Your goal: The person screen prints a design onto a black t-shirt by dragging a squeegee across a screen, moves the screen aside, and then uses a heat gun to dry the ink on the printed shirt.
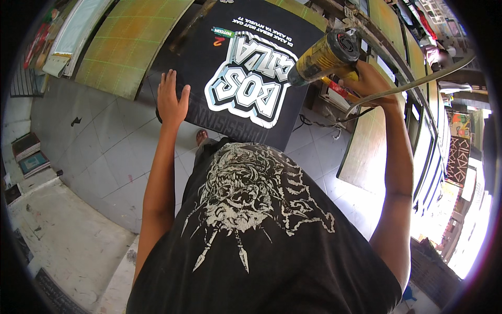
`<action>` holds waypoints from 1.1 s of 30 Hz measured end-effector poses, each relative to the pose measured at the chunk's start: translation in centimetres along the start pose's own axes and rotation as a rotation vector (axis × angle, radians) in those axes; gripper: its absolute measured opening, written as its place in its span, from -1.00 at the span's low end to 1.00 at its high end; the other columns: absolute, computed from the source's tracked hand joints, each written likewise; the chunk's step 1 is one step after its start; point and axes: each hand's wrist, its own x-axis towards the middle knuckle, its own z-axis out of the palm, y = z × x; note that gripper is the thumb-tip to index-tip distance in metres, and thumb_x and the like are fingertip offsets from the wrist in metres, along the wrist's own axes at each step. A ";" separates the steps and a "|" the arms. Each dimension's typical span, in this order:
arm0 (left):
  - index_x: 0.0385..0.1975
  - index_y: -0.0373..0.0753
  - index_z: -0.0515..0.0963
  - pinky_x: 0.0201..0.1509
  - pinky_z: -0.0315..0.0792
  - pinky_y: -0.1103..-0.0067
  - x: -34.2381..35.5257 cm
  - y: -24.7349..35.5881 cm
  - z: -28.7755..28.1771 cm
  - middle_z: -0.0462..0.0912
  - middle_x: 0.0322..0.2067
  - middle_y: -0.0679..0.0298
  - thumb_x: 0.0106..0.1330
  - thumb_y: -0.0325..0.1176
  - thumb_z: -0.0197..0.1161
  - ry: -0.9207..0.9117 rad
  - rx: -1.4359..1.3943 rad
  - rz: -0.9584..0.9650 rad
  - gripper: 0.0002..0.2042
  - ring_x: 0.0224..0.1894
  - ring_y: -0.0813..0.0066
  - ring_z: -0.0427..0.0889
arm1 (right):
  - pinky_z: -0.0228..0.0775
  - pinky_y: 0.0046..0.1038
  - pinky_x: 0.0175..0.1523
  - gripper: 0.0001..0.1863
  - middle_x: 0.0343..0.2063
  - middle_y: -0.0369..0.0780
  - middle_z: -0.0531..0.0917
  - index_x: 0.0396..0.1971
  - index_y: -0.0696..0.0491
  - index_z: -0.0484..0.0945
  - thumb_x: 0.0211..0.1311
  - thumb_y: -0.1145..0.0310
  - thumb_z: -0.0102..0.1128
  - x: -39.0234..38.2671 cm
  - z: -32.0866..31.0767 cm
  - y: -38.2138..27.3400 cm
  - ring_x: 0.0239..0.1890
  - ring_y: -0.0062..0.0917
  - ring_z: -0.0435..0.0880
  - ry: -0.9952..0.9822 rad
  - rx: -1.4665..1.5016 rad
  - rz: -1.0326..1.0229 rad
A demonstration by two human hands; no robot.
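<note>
A black fabric piece (191, 60), apparently a shirt, lies flat over a board in front of me. White and grey block lettering (253, 86) is printed across it, with a small green tag mark and an orange mark beside it. My right hand (372, 86) is wrapped round the handle of a yellow and black heat gun (325, 58). Its nozzle points left, above the print's right edge. From the gun a grey cable (434, 77) runs off to the right. My left hand (172, 98) rests flat at the fabric's left edge, fingers stretched out and holding nothing.
Yellow-green boards stand either side, one at left (128, 44) and one at right (368, 133). A metal rail (389, 52) runs along the right. Below is a grey tiled floor (110, 138). Books (32, 157) and a pale ledge (68, 230) lie at left.
</note>
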 end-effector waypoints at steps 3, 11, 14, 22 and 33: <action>0.27 -0.30 0.33 0.40 0.11 0.17 -0.1 0.0 -0.1 0.36 0.28 0.05 0.37 -0.05 0.10 -0.006 -0.002 -0.009 -0.43 0.38 -0.01 0.22 | 0.40 -0.17 -0.04 -0.52 -0.29 0.11 0.64 -0.19 0.30 0.53 0.04 0.20 0.37 -1.4 0.2 -1.6 -0.15 -0.04 0.63 0.063 -0.003 -0.039; 0.26 -0.31 0.34 0.43 0.07 0.21 -0.1 0.0 -0.3 0.35 0.29 0.06 0.37 -0.04 0.10 -0.038 -0.015 -0.029 -0.43 0.40 0.02 0.18 | 0.40 -0.21 -0.03 -0.54 -0.26 0.08 0.65 -0.14 0.25 0.54 0.04 0.25 0.37 -4.1 0.2 -6.0 -0.15 -0.10 0.64 -0.045 0.037 0.050; 0.26 -0.32 0.34 0.43 0.06 0.20 0.1 0.0 -0.5 0.35 0.29 0.06 0.37 -0.04 0.10 -0.049 -0.008 -0.040 -0.42 0.40 0.02 0.19 | 0.41 -0.25 0.00 -0.54 -0.21 0.05 0.66 -0.09 0.24 0.54 0.04 0.29 0.36 -5.3 0.2 -7.6 -0.13 -0.13 0.65 -0.077 0.091 0.021; 0.26 -0.30 0.34 0.44 0.04 0.19 0.2 0.0 -0.6 0.35 0.30 0.08 0.38 0.02 0.04 -0.055 -0.032 -0.045 -0.41 0.40 0.03 0.18 | 0.41 -0.29 0.08 -0.53 -0.13 -0.01 0.68 0.00 0.12 0.55 0.06 0.31 0.36 -4.3 1.3 -11.5 -0.07 -0.17 0.66 -0.052 0.282 -0.078; 0.27 -0.29 0.34 0.45 0.01 0.20 -0.1 -0.6 -0.6 0.36 0.29 0.08 0.45 0.06 -0.12 0.018 -0.289 -0.095 -0.41 0.41 0.00 0.17 | 0.46 -0.22 -0.05 -0.56 -0.25 0.03 0.68 -0.05 0.14 0.57 0.07 0.27 0.36 2.9 3.3 -16.1 -0.17 -0.04 0.66 0.018 0.231 -0.264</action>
